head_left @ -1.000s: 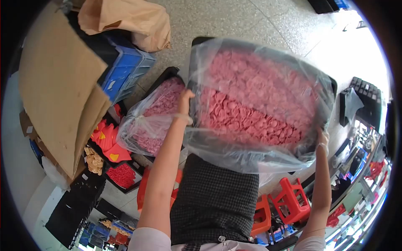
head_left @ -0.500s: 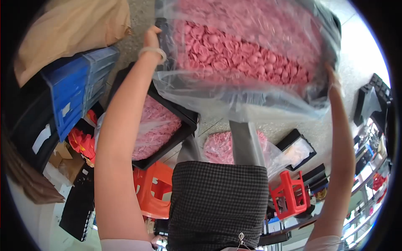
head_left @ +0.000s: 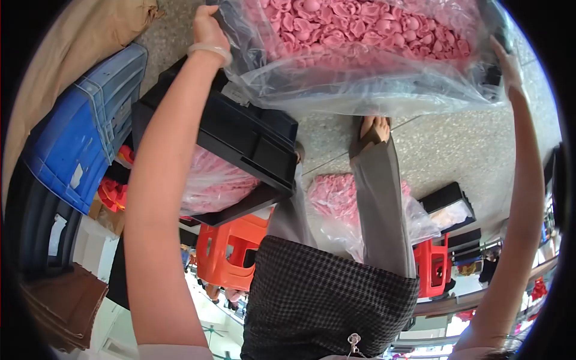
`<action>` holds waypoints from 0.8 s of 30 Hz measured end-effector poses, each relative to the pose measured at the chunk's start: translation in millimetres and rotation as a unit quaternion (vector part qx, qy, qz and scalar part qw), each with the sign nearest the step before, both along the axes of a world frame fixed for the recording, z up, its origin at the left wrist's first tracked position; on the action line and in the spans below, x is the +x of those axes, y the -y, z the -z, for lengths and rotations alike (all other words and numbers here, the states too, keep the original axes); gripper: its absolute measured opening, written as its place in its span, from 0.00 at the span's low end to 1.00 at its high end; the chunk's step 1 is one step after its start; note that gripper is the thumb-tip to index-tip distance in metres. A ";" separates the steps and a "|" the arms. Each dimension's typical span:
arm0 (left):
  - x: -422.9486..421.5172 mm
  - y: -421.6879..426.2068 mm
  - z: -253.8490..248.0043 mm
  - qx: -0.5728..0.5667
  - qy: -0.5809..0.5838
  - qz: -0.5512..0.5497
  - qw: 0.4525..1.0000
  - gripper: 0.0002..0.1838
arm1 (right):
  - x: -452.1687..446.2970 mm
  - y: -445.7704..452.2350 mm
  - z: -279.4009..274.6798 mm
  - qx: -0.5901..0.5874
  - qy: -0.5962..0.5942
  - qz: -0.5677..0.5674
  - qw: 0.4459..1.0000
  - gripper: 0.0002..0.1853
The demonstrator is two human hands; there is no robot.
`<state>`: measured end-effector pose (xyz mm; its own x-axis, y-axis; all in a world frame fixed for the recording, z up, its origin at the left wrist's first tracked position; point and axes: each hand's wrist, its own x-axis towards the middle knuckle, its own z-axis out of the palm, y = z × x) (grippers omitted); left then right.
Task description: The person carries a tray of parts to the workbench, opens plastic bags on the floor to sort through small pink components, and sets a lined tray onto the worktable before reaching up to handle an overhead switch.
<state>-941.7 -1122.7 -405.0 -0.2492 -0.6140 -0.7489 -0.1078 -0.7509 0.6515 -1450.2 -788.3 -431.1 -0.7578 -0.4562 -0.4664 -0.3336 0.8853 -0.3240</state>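
A dark crate [head_left: 493, 75] lined with a clear plastic bag [head_left: 336, 90] hangs out in front of me, loaded with many pink, cup-shaped pieces [head_left: 360, 30]. At its left end my left hand [head_left: 210, 30] is closed on the rim, a pale band round the wrist. My right hand [head_left: 509, 66] grips the opposite end, its fingers along the side and partly hidden. The bag's loose edge drapes over the near side of the crate. The crate's far side is cut off by the top of the view.
Below left stands a black crate [head_left: 246, 141] with bagged pink pieces [head_left: 216, 186]. Another bag of pink pieces [head_left: 333, 195] lies by my legs. Blue crates [head_left: 72, 144], an orange stool [head_left: 231, 252], a red stool [head_left: 433, 267] and a small black tray [head_left: 450, 204] are around me.
The held crate has shifted up and slightly right in view, with both hands still on it. More of the black crate below left shows, and a sandalled foot has come into sight.
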 end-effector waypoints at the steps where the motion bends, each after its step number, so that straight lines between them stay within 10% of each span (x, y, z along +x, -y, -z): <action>1: -0.9 -0.2 0.9 -0.009 0.031 -0.020 0.999 0.39 | 27.2 4.1 -20.6 -0.024 -0.102 -0.068 0.992 0.41; 4: -1.5 1.5 -6.3 -0.014 0.057 -0.049 0.997 0.40 | 113.5 23.9 -82.7 -0.029 -0.451 -0.271 0.850 0.36; 7: 5.6 -6.8 -29.0 -0.006 0.035 0.021 0.999 0.41 | 248.7 55.5 -103.0 -0.371 -0.034 -0.153 0.915 0.16; 10: 32.7 -17.0 6.4 -0.214 0.412 0.268 0.844 0.45 | 378.5 74.2 -137.7 -0.333 0.091 -0.266 0.900 0.13; 11: 36.7 -40.3 -31.1 -0.217 0.397 0.337 0.826 0.48 | 421.5 69.9 -137.0 -0.250 0.142 -0.268 0.919 0.13; 12: 54.2 -66.8 -25.6 -0.477 0.357 0.264 0.758 0.36 | 455.0 71.5 -143.1 -0.239 0.203 -0.243 0.918 0.13; 15: 85.0 -134.8 -141.5 -0.461 0.148 0.176 0.857 0.30 | 538.7 70.9 -167.4 -0.214 0.248 -0.190 0.925 0.17; 20: 201.4 -247.7 -193.3 -0.204 0.245 -0.043 0.947 0.26 | 599.5 54.1 -210.4 -0.172 0.241 -0.174 0.939 0.16; 24: 347.0 -296.9 -138.9 -0.188 0.495 -0.013 0.848 0.38 | 601.5 31.6 -231.9 -0.204 0.153 -0.212 0.943 0.14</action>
